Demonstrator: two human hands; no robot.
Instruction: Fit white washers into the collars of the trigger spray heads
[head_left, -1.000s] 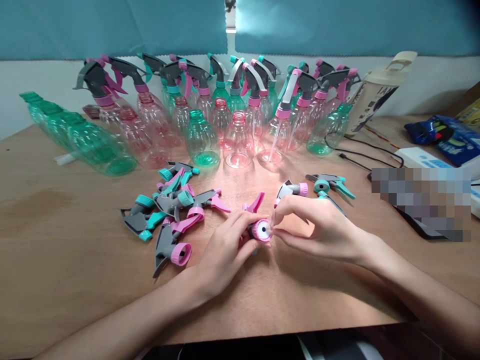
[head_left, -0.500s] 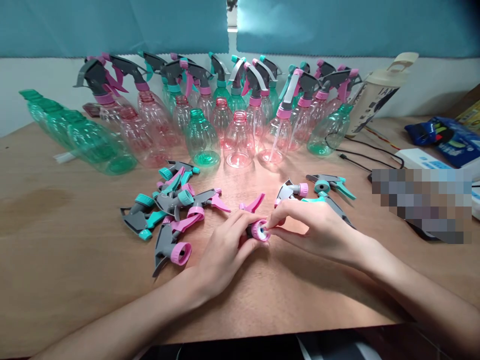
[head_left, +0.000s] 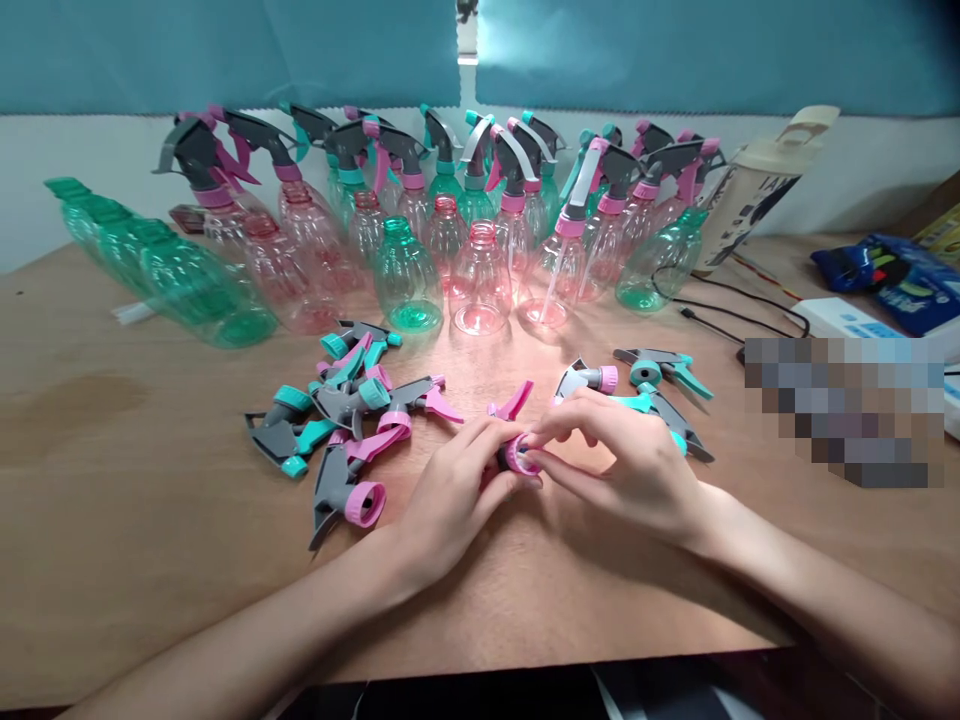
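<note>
Left hand (head_left: 459,482) pinched a seemingly light, stiff sprayer (head_left: 513,456), best held by its collar (head_left: 523,469). Beside it, right hand (head_left: 637,468) curled, hold unclear.

Left hand (head_left: 454,495), right hand (head_left: 634,465) bare; forearms (head_left: 300,610) bare, slender.

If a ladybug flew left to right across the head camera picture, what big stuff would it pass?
Row of green bottles → pile of loose spray heads → left hand → pink-collared spray head → right hand → tall cup → blue packet.
</note>
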